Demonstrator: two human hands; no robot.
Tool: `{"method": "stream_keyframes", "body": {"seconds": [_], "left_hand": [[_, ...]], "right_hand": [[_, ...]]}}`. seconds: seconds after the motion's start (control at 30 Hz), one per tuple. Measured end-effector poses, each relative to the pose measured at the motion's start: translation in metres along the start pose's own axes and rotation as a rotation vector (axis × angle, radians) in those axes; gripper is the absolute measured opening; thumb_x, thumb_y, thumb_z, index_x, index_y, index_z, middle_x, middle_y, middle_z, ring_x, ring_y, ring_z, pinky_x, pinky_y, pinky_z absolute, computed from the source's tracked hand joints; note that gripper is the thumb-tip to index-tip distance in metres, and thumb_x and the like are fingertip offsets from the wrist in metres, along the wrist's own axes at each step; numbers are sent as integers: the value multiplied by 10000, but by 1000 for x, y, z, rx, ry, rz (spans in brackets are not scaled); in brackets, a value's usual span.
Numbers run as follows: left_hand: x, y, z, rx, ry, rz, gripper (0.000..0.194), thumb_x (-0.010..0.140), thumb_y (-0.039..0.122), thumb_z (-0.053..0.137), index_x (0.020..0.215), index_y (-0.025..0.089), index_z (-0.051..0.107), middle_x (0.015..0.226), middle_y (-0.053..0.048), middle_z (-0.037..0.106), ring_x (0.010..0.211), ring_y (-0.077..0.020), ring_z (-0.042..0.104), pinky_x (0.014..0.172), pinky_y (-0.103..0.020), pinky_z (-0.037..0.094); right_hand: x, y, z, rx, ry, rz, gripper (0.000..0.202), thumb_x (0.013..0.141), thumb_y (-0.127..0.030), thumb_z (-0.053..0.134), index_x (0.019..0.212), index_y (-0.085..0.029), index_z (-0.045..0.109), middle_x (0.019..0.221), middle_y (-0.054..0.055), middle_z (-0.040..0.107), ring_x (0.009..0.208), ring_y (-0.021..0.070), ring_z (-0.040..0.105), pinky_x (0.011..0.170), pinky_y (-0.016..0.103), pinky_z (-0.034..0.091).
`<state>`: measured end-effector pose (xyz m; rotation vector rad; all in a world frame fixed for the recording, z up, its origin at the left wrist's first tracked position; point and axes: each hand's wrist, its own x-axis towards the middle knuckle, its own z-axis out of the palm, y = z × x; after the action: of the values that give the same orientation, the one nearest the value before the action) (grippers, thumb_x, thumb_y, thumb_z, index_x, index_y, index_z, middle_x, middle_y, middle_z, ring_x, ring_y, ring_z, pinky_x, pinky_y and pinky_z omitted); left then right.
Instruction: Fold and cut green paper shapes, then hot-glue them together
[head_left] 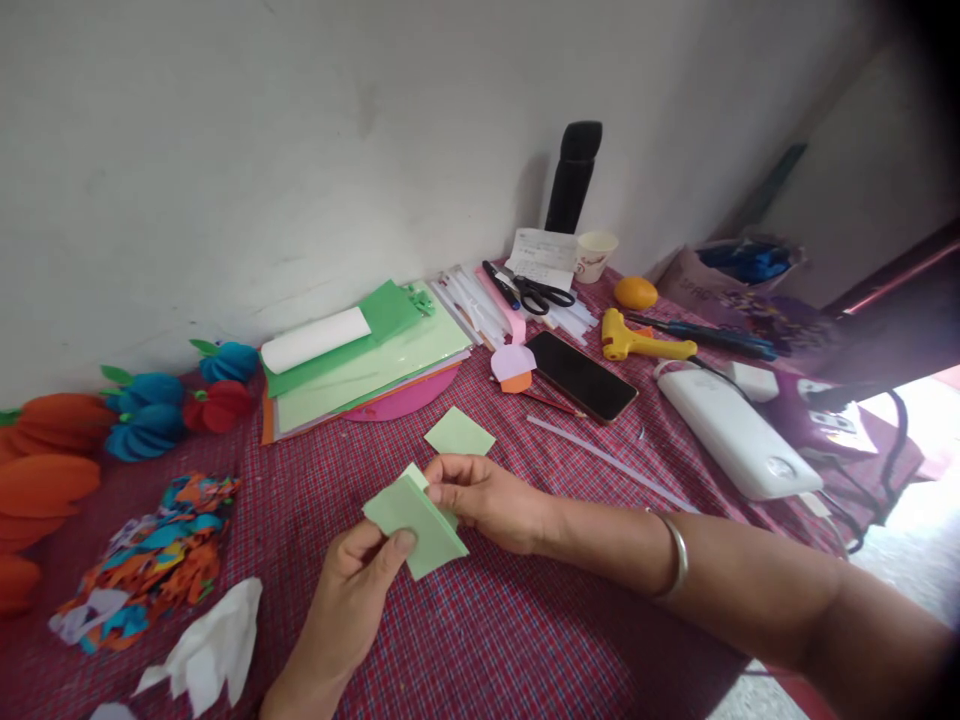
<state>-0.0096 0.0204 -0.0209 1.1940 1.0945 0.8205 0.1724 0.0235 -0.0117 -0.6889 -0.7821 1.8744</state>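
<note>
The pale green papers [416, 528] are in both your hands, raised over the near middle of the tabletop [555, 630], layered or folded, with their edges at a slant. Your left hand [352, 595] pinches them from below, thumb flat on the near face and fingers behind, which seems to brace the pieces against slipping. Your right hand [491, 497] has its fingers pinched together at the upper edge, apparently so that the layers there can be controlled separately while the left takes the weight.

A pale green square [460, 432] lies flat just beyond your right hand, within easy reach. Past it, the phone [583, 376] rests face up near the lilac and orange cutouts [514, 365], with a pencil [555, 402] beside them. A thin paper strip [607, 462] runs towards your right forearm.

Farther back, the stack of coloured sheets [375, 365] lies near the wall, a white roll [315, 340] on top, perhaps put there to leave your working spot free. The black scissors [541, 294] lie among strips, and the yellow glue gun [645, 342] sits to the right near the white power bank [739, 430]. Paper pumpkins [150, 430] and scraps [161, 560] occupy the left side.
</note>
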Motion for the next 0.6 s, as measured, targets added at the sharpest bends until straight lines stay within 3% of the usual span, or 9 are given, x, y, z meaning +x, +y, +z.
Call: {"method": "stream_keyframes", "body": {"seconds": [0.1, 0.2, 0.33, 0.47, 0.6], "left_hand": [[0, 2, 2, 0, 2, -2, 282, 723, 394, 697, 843, 141, 735, 735, -52, 713, 705, -191, 600, 678, -288, 487], [-1, 5, 4, 8, 16, -5, 293, 716, 410, 698, 834, 145, 736, 704, -50, 708, 685, -190, 600, 650, -282, 487], [-1, 6, 6, -4, 10, 2, 300, 715, 405, 700, 856, 142, 734, 682, -45, 699, 674, -187, 597, 641, -283, 486], [-1, 2, 4, -8, -7, 2, 278, 736, 400, 685, 826, 141, 733, 651, -32, 681, 622, -166, 572, 599, -269, 462], [-1, 1, 3, 0, -31, 16, 266, 745, 387, 678, 826, 140, 733, 632, -29, 672, 622, -168, 571, 599, -268, 455]], "right_hand": [[0, -1, 0, -45, 26, -85, 357, 709, -343, 753, 964, -194, 553, 668, -68, 532, 526, 57, 442, 513, 192, 323], [-1, -4, 0, -113, 11, -141, 270, 767, -312, 693, 958, -196, 541, 702, -57, 523, 554, 60, 439, 527, 193, 338], [-2, -9, 0, -185, -41, -211, 348, 801, -278, 654, 1111, -228, 503, 717, -60, 485, 548, 65, 408, 510, 193, 331], [-3, -13, 1, -226, -59, -196, 209, 815, -344, 639, 908, -177, 555, 737, -39, 512, 587, 67, 422, 544, 204, 323], [-6, -16, 1, -237, -103, -116, 329, 781, -459, 658, 777, -148, 553, 671, -47, 471, 584, 67, 381, 549, 212, 289]]}}
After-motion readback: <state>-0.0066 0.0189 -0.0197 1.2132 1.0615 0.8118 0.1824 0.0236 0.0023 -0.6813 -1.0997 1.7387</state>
